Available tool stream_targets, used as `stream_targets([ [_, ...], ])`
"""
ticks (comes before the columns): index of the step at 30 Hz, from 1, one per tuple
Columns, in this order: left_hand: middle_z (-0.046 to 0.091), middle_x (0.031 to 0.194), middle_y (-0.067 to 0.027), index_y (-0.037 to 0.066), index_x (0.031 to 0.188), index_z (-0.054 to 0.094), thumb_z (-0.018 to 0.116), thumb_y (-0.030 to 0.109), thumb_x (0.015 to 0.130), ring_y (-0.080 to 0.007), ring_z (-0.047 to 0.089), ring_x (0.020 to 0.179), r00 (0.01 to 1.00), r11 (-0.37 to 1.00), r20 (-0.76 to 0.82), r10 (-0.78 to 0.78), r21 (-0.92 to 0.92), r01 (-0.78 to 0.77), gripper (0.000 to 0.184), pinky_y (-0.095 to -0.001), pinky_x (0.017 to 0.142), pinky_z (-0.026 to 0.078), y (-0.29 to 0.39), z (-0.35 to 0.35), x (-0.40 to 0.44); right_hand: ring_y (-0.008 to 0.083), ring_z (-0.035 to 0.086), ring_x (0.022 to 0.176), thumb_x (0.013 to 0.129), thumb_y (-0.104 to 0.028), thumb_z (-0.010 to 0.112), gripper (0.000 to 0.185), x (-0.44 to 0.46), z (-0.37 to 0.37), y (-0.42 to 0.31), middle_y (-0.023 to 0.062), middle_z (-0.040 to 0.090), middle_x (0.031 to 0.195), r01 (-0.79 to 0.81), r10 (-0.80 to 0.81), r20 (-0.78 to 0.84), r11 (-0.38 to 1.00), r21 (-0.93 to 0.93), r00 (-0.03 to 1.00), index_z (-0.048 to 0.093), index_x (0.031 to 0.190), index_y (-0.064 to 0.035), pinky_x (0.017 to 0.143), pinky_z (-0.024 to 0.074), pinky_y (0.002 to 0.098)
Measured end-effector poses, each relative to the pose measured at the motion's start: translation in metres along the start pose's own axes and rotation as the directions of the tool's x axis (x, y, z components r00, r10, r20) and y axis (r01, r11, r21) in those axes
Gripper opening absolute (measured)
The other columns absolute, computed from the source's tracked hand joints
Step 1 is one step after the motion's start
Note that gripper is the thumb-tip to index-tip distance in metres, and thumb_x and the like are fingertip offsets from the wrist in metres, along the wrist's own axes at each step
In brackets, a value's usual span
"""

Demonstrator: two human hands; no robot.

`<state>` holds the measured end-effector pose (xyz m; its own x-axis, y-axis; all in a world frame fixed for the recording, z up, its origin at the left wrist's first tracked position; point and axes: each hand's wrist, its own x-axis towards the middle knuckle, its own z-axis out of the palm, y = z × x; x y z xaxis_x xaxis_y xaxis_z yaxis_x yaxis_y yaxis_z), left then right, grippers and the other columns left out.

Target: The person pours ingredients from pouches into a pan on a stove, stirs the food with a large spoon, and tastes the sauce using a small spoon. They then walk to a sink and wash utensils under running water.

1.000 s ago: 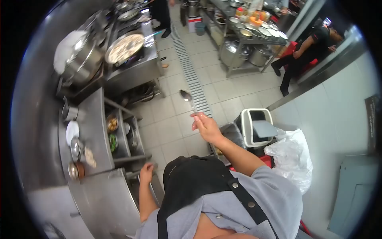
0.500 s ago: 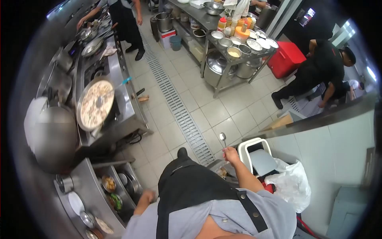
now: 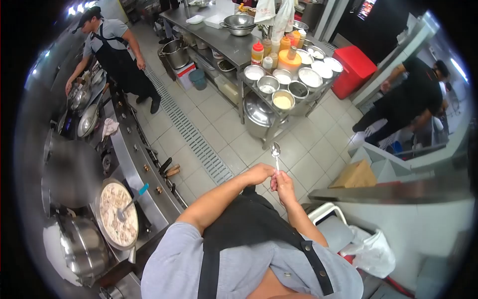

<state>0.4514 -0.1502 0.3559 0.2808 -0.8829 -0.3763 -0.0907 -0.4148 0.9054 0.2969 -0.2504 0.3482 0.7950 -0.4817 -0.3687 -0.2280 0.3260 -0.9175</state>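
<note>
A metal spoon [image 3: 276,150] points away from me over the tiled floor, its bowl at the far end. My right hand [image 3: 284,188] is closed round its handle. My left hand [image 3: 260,174] is beside the right one at the lower end of the handle, its fingers bent inward. Whether the left fingers pinch anything is hidden. At the left, a wide pan [image 3: 132,255] on the stove holds a pale creamy stew [image 3: 114,204] with pieces in it. A ladle with a blue handle tip [image 3: 143,189] rests in the stew.
Ahead stands a steel table with sauce bottles [image 3: 257,53] and several bowls [image 3: 283,101]. A floor drain grate [image 3: 188,130] crosses the tiles. One person [image 3: 112,50] works at the stove, another [image 3: 408,94] bends at the right. A red bin [image 3: 351,72] and white bag [image 3: 376,251] stand rightward.
My left hand has come up from the lower left to meet my right hand. The spoon has moved up and slightly left in view. My view has turned, bringing the stove lower.
</note>
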Motion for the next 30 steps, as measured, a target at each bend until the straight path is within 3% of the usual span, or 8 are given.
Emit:
stream_targets([
  [7,0.073,0.097,-0.0083,0.004,0.116,0.068,0.057,0.029,0.101,-0.0174,0.067,0.096,0.991,0.7,-0.126,0.048,-0.703,-0.124,0.031,-0.0383,0.091,0.05,0.054,-0.17,0.044,0.0094,0.053,0.058,0.108,-0.027,0.048,0.028,0.193,0.064,-0.107,0.0017,0.059,0.07,0.12,-0.044,0.39,0.978,-0.173,0.92,0.063,0.102,-0.0045,0.054,0.0442,0.025],
  [13,0.074,0.097,-0.0062,0.006,0.113,0.065,0.056,0.026,0.104,-0.0161,0.069,0.093,0.887,0.714,-0.456,-0.074,-0.645,-0.272,0.024,-0.0325,0.089,0.051,0.06,-0.29,0.112,0.0114,0.063,0.089,0.104,-0.03,0.059,0.037,0.291,0.102,-0.155,0.0055,0.068,0.104,0.183,-0.053,0.45,0.951,-0.249,0.891,0.061,0.13,-0.0026,0.074,0.0525,0.0267],
  [15,0.071,0.086,-0.0019,0.005,0.102,0.066,0.056,0.026,0.105,-0.0121,0.066,0.078,0.851,0.841,-0.521,-0.073,-0.49,-0.228,0.023,-0.0321,0.072,0.052,0.058,-0.359,0.146,0.0123,0.063,0.095,0.102,-0.03,0.062,0.041,0.316,0.077,-0.141,0.0069,0.068,0.113,0.212,-0.05,0.391,0.9,-0.382,0.919,0.06,0.133,-0.0033,0.077,0.0527,0.0272],
  [19,0.062,0.073,-0.0007,0.002,0.107,0.066,0.056,0.028,0.104,-0.0109,0.058,0.06,0.841,0.957,-0.536,0.066,-0.204,-0.206,0.028,-0.0312,0.058,0.049,0.064,-0.513,0.248,0.0132,0.065,0.087,0.101,-0.026,0.063,0.04,0.319,-0.003,-0.094,0.0087,0.07,0.108,-0.263,0.293,0.001,0.859,-0.44,0.956,0.06,0.131,0.0013,0.074,0.0535,0.0285],
  [20,0.066,0.077,-0.0045,0.002,0.11,0.066,0.056,0.026,0.102,-0.0156,0.063,0.066,0.818,0.976,-0.561,0.125,-0.076,-0.202,0.028,-0.0336,0.062,0.052,0.09,-0.545,0.263,0.0133,0.064,0.079,0.1,-0.024,0.064,0.037,0.308,-0.037,-0.062,0.01,0.072,0.098,-0.206,0.158,-0.134,0.692,-0.692,0.978,0.062,0.124,0.0045,0.068,0.0535,0.0282],
  [23,0.073,0.098,-0.0169,0.003,0.114,0.067,0.054,0.02,0.096,-0.0322,0.072,0.09,0.561,0.821,-0.622,0.546,0.529,-0.214,0.028,-0.0435,0.08,0.056,0.119,-0.626,0.359,0.0245,0.071,0.072,0.095,-0.028,0.066,0.039,0.247,-0.072,-0.047,0.015,0.074,0.093,-0.526,0.293,-0.471,0.683,-0.506,0.832,0.066,0.12,0.0022,0.06,0.0556,0.0337],
  [26,0.071,0.113,-0.0206,0.003,0.112,0.07,0.054,0.016,0.093,-0.0381,0.068,0.108,0.814,0.805,-0.441,0.379,0.591,-0.054,0.028,-0.0489,0.092,0.053,0.191,-0.682,0.414,0.0212,0.068,0.068,0.096,-0.021,0.064,0.033,0.196,-0.067,-0.053,0.0122,0.072,0.091,-0.646,0.381,-0.535,0.58,-0.496,0.754,0.065,0.119,0.0031,0.056,0.0541,0.0311],
  [30,0.073,0.11,-0.0187,0.002,0.107,0.072,0.056,0.012,0.089,-0.0359,0.069,0.106,0.867,0.656,-0.269,0.421,0.75,-0.086,0.026,-0.0464,0.09,0.055,0.219,-0.723,0.503,0.0173,0.065,0.069,0.098,-0.012,0.062,0.027,0.128,-0.094,0.036,0.0098,0.07,0.093,0.215,-0.044,0.215,0.011,-0.976,0.976,0.064,0.12,0.0036,0.058,0.0543,0.029],
])
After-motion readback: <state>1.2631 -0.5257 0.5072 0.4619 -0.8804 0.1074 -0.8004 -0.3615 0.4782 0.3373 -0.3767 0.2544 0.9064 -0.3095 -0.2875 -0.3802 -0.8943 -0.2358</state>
